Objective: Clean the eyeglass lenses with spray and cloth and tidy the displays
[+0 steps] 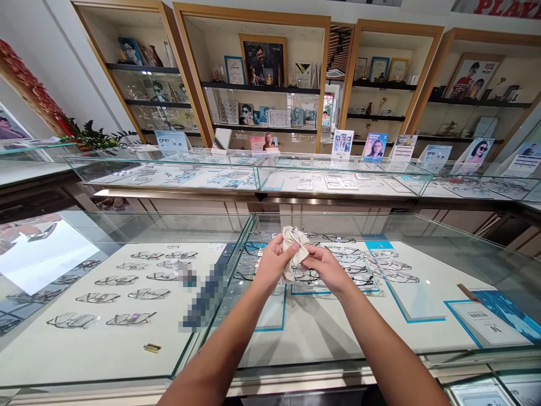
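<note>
Above the glass counter, a cream cleaning cloth (291, 243) with a zigzag edge is bunched up between my two hands. My left hand (273, 260) grips it from the left, thumb pressed over the folds. On the other side my right hand (324, 266) pinches the cloth's lower right edge. Whether a pair of glasses is wrapped in the folds, I cannot tell. Under the glass, just below my hands, eyeglass frames (353, 269) lie in rows on white display boards with blue edges. More eyeglasses (146, 294) rest in the left section of the case.
The glass display case (338, 361) spans the area in front of me. A gold metal piece (152, 348) shows at its left front, and a white sheet (42, 248) at far left. Beyond stands another glass counter (262, 194) with upright cards; wooden shelves (253, 17) line the wall.
</note>
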`<act>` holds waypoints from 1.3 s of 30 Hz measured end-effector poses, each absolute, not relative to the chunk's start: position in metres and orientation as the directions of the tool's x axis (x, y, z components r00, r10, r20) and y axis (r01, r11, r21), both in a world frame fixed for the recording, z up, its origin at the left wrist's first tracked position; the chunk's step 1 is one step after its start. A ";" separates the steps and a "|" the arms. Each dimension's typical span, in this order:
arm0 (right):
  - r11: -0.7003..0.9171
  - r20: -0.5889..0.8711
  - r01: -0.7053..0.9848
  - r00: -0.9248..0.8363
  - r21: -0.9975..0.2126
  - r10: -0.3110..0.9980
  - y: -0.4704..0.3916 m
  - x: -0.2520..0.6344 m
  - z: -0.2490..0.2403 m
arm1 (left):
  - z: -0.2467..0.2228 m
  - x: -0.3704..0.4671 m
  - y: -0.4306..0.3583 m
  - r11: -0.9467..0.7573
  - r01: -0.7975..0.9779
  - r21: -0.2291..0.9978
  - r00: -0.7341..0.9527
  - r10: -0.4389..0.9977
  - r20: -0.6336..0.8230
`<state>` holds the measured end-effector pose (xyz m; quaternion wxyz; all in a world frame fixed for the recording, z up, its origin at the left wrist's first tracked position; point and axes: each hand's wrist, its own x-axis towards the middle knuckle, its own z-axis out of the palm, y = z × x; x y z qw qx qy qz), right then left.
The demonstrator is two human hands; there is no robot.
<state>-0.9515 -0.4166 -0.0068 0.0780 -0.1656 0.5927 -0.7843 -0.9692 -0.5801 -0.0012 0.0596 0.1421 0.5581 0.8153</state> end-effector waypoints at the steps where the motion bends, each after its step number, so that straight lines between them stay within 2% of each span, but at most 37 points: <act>1: -0.291 0.163 -0.071 -0.938 -0.954 -0.307 -0.417 -0.952 -0.008 | -0.001 -0.969 -0.580 -0.376 0.058 0.925 -0.948 0.269 0.168; 9: -0.268 0.142 -0.056 -0.938 -0.962 -0.317 -0.417 -0.952 -0.010 | 0.000 -0.967 -0.578 -0.426 -0.003 0.905 -0.940 0.310 0.142; 17: -0.217 0.115 -0.030 -0.913 -0.976 -0.391 -0.421 -0.944 -0.007 | -0.005 -0.968 -0.575 -0.390 0.115 0.914 -0.972 0.145 0.184; 23: -0.295 0.153 -0.064 -0.944 -0.953 -0.291 -0.410 -0.950 -0.007 | -0.001 -0.970 -0.583 -0.395 0.045 0.918 -0.949 0.271 0.163; 27: -0.332 0.151 -0.049 -0.945 -0.942 -0.291 -0.408 -0.951 -0.007 | 0.002 -0.968 -0.584 -0.394 0.046 0.918 -0.929 0.320 0.184; 36: -0.250 0.142 -0.059 -0.932 -0.967 -0.333 -0.415 -0.944 -0.004 | -0.006 -0.969 -0.580 -0.385 0.113 0.916 -0.949 0.230 0.214; 39: -0.272 0.153 -0.068 -0.941 -0.960 -0.303 -0.412 -0.945 -0.002 | -0.002 -0.969 -0.582 -0.382 0.083 0.921 -0.938 0.282 0.201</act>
